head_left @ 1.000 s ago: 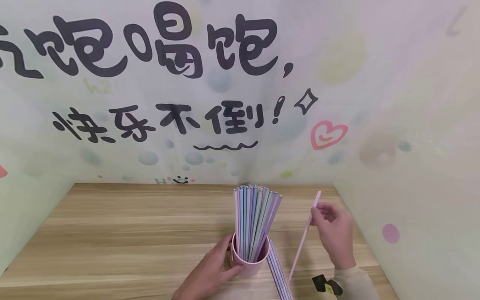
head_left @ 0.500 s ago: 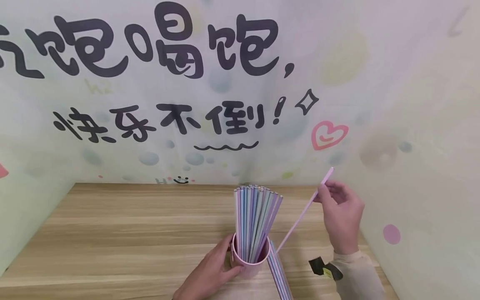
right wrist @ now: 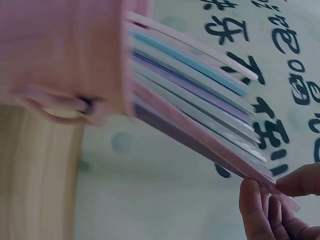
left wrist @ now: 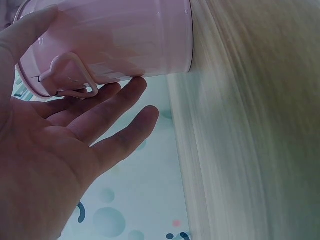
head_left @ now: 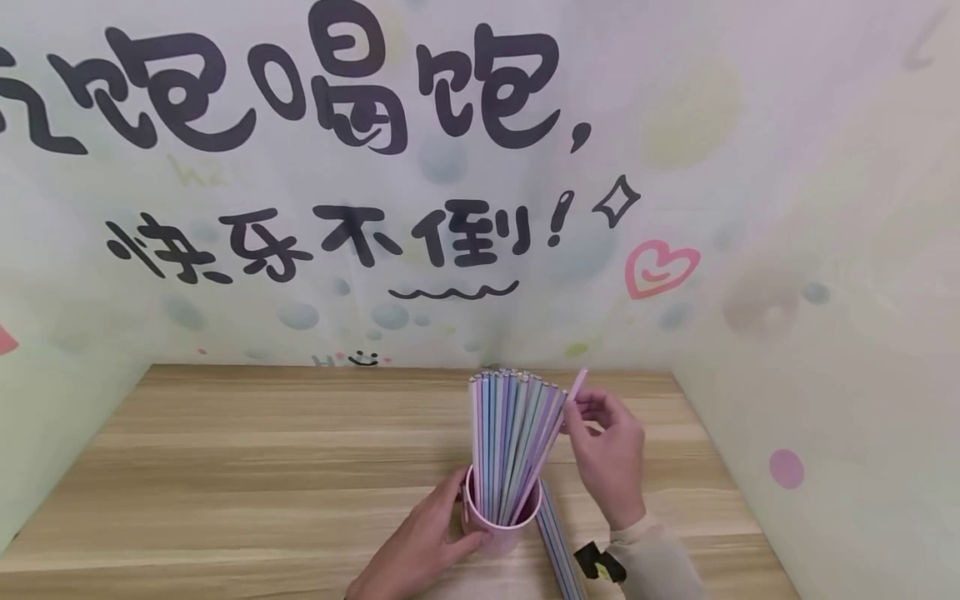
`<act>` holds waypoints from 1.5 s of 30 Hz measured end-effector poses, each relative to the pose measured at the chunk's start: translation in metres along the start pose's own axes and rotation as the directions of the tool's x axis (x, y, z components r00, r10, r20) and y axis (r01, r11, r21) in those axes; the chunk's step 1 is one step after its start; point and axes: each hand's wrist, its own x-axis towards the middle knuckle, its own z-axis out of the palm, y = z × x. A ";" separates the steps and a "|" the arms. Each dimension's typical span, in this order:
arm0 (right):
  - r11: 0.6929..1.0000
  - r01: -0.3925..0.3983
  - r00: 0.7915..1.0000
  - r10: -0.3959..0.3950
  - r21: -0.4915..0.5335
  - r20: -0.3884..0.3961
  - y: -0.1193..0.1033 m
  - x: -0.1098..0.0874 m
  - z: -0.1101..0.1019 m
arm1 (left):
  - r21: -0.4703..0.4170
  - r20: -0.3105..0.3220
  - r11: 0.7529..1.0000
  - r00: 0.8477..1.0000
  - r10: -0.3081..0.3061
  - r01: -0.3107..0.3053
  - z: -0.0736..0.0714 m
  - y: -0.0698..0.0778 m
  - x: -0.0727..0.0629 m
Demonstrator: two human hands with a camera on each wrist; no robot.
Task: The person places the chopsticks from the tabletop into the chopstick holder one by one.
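Head view: pink cup (head_left: pixel 501 527) stands lower centre of the frame on the wooden surface (head_left: pixel 247 467), already packed with a fan of pastel straws (head_left: pixel 512 442). Left hand (head_left: pixel 420 550) cups the cup's left side, fingers loosely wrapped round it. Right hand (head_left: pixel 607 458) pinches a pink straw (head_left: pixel 558 427) near its top end; the straw leans along the right edge of the bundle with its lower end at or inside the rim. A few loose straws (head_left: pixel 558 542) lie flat on the surface just right of the cup, so judged mostly done: this one going in, a small pile left.

Left wrist view: left hand (left wrist: pixel 60 150) mostly flat against the cup (left wrist: pixel 115 45), thumb over the top side, fingers nearly straight under the heart-shaped handle (left wrist: pixel 67 77). Steadying more than gripping.

Right wrist view: fingertips (right wrist: pixel 260 200) at lower right pinch the pink straw (right wrist: pixel 210 145), which runs into the cup (right wrist: pixel 65 55) at upper left beside the other straws (right wrist: pixel 200 85).
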 end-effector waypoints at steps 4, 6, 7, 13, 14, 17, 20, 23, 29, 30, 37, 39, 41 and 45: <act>0.997 0.013 1.000 -0.012 -0.079 0.017 0.012 -0.014 0.010 | 0.002 -0.005 1.000 1.000 0.000 0.000 0.000 0.000 0.000; 0.995 0.021 1.000 -0.019 -0.099 0.022 0.016 -0.019 0.013 | 0.010 -0.013 1.000 1.000 0.010 -0.010 0.001 0.000 0.001; 0.993 0.025 0.999 -0.023 -0.117 0.025 0.017 -0.020 0.015 | 0.014 -0.016 1.000 1.000 0.012 -0.012 0.001 0.000 0.001; 0.991 0.020 0.999 -0.015 -0.129 0.038 0.023 -0.024 0.017 | 0.019 -0.014 1.000 1.000 0.014 -0.013 0.000 -0.001 0.001; 0.993 0.014 0.999 -0.009 -0.121 0.039 0.023 -0.024 0.016 | 0.016 -0.013 1.000 1.000 0.012 -0.012 0.000 -0.001 0.001; 0.996 -0.017 0.999 0.022 -0.091 0.050 0.022 -0.024 0.013 | 0.020 -0.011 1.000 1.000 0.005 -0.005 0.000 -0.001 0.001; 0.996 -0.070 0.996 0.072 -0.048 0.056 0.023 -0.026 0.008 | 0.027 -0.010 1.000 1.000 0.000 0.000 0.000 -0.001 0.001; 0.992 -0.126 0.991 0.127 -0.012 0.051 0.028 -0.029 0.002 | 0.029 -0.009 1.000 1.000 -0.004 0.005 0.001 -0.001 0.001; 0.978 -0.202 0.977 0.204 -0.041 0.058 0.039 -0.035 -0.006 | 0.028 -0.009 1.000 1.000 -0.012 0.012 0.001 0.000 0.002; 0.975 -0.216 0.974 0.219 -0.051 0.064 0.041 -0.037 -0.007 | 0.027 -0.009 1.000 1.000 -0.012 0.012 0.001 -0.001 0.002; 0.933 -0.271 0.940 0.309 -0.235 0.144 0.061 -0.048 -0.014 | 0.033 -0.021 0.999 1.000 0.000 0.000 0.002 -0.001 0.002; 0.917 -0.266 0.927 0.327 -0.297 0.181 0.066 -0.052 -0.016 | 0.033 -0.020 0.999 1.000 -0.002 0.003 0.003 -0.001 0.002; 0.898 -0.253 0.915 0.343 -0.360 0.213 0.072 -0.056 -0.017 | 0.033 -0.019 0.999 1.000 -0.007 0.007 0.003 -0.001 0.001; 0.858 -0.230 0.891 0.375 -0.460 0.254 0.080 -0.063 -0.020 | 0.028 -0.015 0.999 1.000 -0.017 0.018 0.003 -0.001 0.001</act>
